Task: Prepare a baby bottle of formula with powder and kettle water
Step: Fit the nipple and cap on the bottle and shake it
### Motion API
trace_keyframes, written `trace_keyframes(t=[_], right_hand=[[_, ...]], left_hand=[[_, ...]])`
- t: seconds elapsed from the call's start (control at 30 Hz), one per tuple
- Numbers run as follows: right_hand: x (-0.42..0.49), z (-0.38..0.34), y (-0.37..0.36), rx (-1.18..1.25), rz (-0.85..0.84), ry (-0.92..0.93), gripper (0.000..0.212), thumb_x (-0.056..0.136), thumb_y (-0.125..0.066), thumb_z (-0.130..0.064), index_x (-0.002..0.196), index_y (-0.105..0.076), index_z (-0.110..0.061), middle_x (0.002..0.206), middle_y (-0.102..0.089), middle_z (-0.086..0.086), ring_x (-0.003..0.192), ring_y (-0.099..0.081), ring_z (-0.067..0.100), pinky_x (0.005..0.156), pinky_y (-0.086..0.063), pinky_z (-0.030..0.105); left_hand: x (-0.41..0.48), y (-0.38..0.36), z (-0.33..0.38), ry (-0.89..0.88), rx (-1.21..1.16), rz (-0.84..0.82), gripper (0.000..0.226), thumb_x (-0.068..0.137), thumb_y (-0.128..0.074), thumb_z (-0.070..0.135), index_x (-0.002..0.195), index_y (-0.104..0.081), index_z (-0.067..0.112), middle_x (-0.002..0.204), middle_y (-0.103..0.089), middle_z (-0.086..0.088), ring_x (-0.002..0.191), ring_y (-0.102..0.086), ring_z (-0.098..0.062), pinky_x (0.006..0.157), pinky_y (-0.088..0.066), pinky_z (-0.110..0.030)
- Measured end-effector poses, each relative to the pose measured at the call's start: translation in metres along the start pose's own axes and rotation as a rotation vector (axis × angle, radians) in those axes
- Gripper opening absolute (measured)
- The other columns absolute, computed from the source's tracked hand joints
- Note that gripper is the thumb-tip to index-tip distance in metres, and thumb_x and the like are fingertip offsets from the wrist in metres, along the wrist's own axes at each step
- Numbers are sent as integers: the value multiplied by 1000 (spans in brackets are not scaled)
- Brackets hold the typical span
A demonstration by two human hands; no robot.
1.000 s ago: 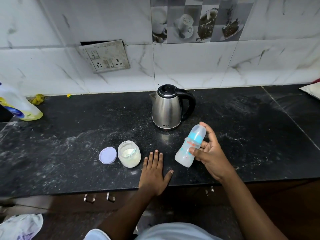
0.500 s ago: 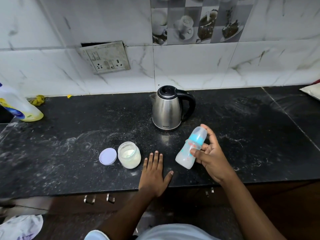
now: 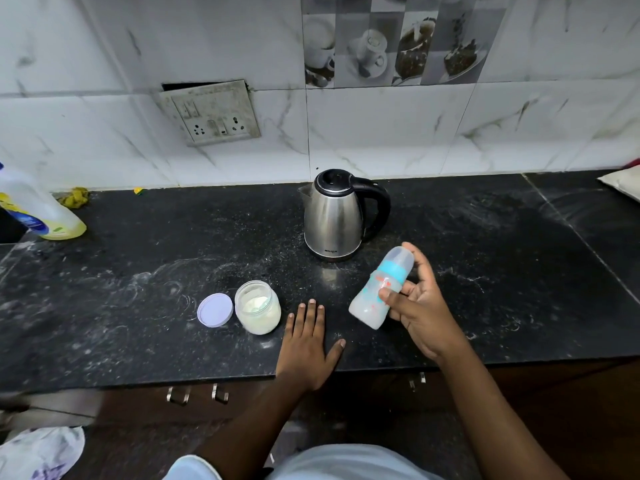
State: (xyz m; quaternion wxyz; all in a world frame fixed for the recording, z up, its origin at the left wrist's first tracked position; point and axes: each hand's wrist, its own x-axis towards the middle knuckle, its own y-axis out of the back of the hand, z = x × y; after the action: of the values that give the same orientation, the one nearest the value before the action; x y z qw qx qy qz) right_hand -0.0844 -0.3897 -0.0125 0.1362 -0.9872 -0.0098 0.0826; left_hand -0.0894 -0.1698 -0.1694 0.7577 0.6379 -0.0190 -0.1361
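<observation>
Black stone counter [image 3: 138,258], streaked with pale dust, fills my feed; right hand [image 3: 420,317] is raised over it, forearm entering from lower right, wrist bent back; thumb lies across the front of the baby bottle [image 3: 377,292], fingers curled round behind it; firm hold. Bottle is tilted, capped end up and toward the kettle [image 3: 334,216], base down and to the left; blue collar and translucent cap are on; body looks cloudy white, fill level I cannot tell. Left hand [image 3: 308,344] lies palm down on the counter, fingers straight and together, thumb splayed right; it holds nothing; it sits between the powder jar [image 3: 258,308] and the bottle, just beside the jar, apart from both. Jar is upright and open, white powder visible; lilac lid [image 3: 214,310] lies flat against its left side. Kettle stands upright behind, lid down, black handle to the right, spout left; near the bottle's cap, not touching.
</observation>
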Motion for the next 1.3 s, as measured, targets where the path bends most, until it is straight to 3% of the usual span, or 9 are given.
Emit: trace_keyframes(t=[0.17, 0.3, 0.43, 0.6, 0.8, 0.9, 1.03, 1.13, 1.3], right_hand=[[-3, -3, 1, -89, -125, -26, 93, 77, -78, 3, 150, -41, -43, 125, -71, 22, 109, -71, 31, 95, -59, 52], [0, -2, 2, 25, 59, 25, 89, 81, -75, 1, 150, -40, -44, 119, -75, 9, 111, -71, 24, 91, -61, 50], [-3, -5, 3, -52, -58, 11, 92, 81, -74, 7, 151, -41, -41, 123, -72, 17, 105, -72, 24, 84, -62, 42], [-1, -6, 4, -32, -11, 17, 94, 77, -77, 0, 151, -39, -45, 125, -71, 16, 110, -70, 27, 98, -57, 57], [1, -6, 6, 12, 40, 31, 92, 77, -76, -2, 150, -40, -44, 125, -70, 15, 110, -70, 27, 93, -60, 52], [-2, -4, 4, -70, -105, 9, 94, 76, -77, 3, 151, -40, -40, 129, -69, 21, 111, -70, 30, 95, -60, 50], [-1, -5, 6, 23, 23, 39, 92, 77, -75, -1, 149, -41, -45, 129, -69, 18, 113, -69, 28, 93, -60, 52], [-3, -4, 6, -62, -95, 15, 94, 76, -76, 2, 150, -40, -42, 129, -70, 21, 109, -70, 29, 89, -62, 46], [0, -2, 7, 23, 27, 38, 91, 77, -76, -3, 148, -42, -47, 123, -74, 10, 113, -70, 25, 95, -59, 52]], left_hand=[[0, -1, -1, -3, 6, -5, 93, 100, -9, 74, 170, 7, 14, 178, 17, -9, 164, 19, -26, 131, 15, -43], [-1, -1, -1, 2, -1, -2, 96, 96, -4, 76, 170, 6, 14, 178, 15, -8, 165, 17, -26, 132, 13, -44], [-1, 0, -1, 6, 1, -5, 98, 95, -1, 76, 170, 6, 15, 178, 16, -8, 164, 18, -26, 132, 12, -45], [0, -2, -1, 3, -2, 4, 97, 95, -2, 76, 170, 5, 14, 178, 15, -8, 165, 17, -26, 132, 13, -44], [0, -2, -1, 6, -13, 9, 97, 96, -4, 76, 170, 4, 15, 178, 15, -7, 164, 17, -25, 132, 15, -43], [-2, -1, -1, 1, -2, -2, 95, 99, -8, 75, 170, 4, 14, 178, 15, -8, 165, 17, -26, 131, 14, -44], [1, -2, 0, 8, -22, 13, 93, 100, -12, 75, 170, 2, 15, 178, 13, -7, 165, 15, -25, 131, 14, -43], [-1, -3, 0, 1, 0, 5, 95, 98, -6, 75, 170, 4, 15, 178, 14, -7, 165, 15, -25, 131, 14, -43], [-1, 0, 1, 4, -10, 12, 97, 96, -3, 76, 170, 4, 15, 178, 14, -7, 165, 16, -25, 130, 15, -42]])
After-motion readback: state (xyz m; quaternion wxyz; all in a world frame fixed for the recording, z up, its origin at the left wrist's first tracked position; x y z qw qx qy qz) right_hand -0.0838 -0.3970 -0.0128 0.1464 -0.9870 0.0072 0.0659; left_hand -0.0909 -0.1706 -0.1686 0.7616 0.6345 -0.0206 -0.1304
